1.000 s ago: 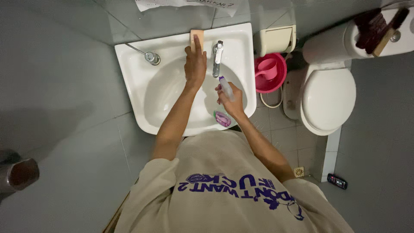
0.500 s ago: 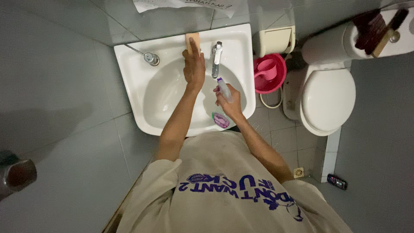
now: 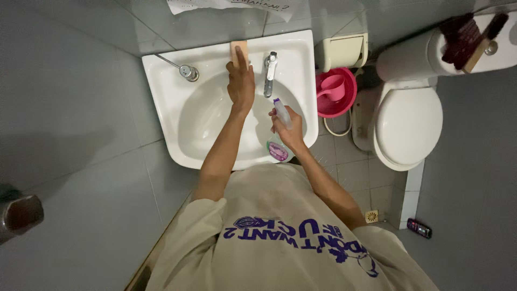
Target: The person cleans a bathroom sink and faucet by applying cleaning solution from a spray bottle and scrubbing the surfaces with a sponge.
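Overhead, item by item, as the head camera shows it.

Spray bottle point(image 3: 280, 132): clear plastic with a purple label at its base and a white-and-purple nozzle. Its long axis runs roughly 12 to 6 o'clock, nozzle toward 12, base toward 6. It sits over the front right part of the white sink point(image 3: 161, 81), just at 5 o'clock from the tap point(image 3: 269, 73).

Right hand point(image 3: 288, 132): fingers wrapped tight around the bottle's neck, forearm running out toward 5 o'clock, elbow bent.

Left hand point(image 3: 240, 83): palm down, fingers stretched toward 12 o'clock, fingertips on a tan sponge point(image 3: 239, 49) that lies on the sink's back ledge. The arm is nearly straight, running toward 7 o'clock. Whether the fingers grip the sponge cannot be told. The two hands are apart, the tap between them.

Other fittings: a chrome soap pump point(image 3: 186, 70) at 9 o'clock from the left hand; a white paper sheet point(image 3: 231, 5) with dark writing on the wall at 12 o'clock; a cream paper holder point(image 3: 342, 51) at 3 o'clock from the tap; a pink bucket point(image 3: 336, 94) with a pink scoop inside on the floor; a white toilet point(image 3: 406, 126) with shut lid at far 3 o'clock; dark brushes point(image 3: 468, 35) on its cistern.
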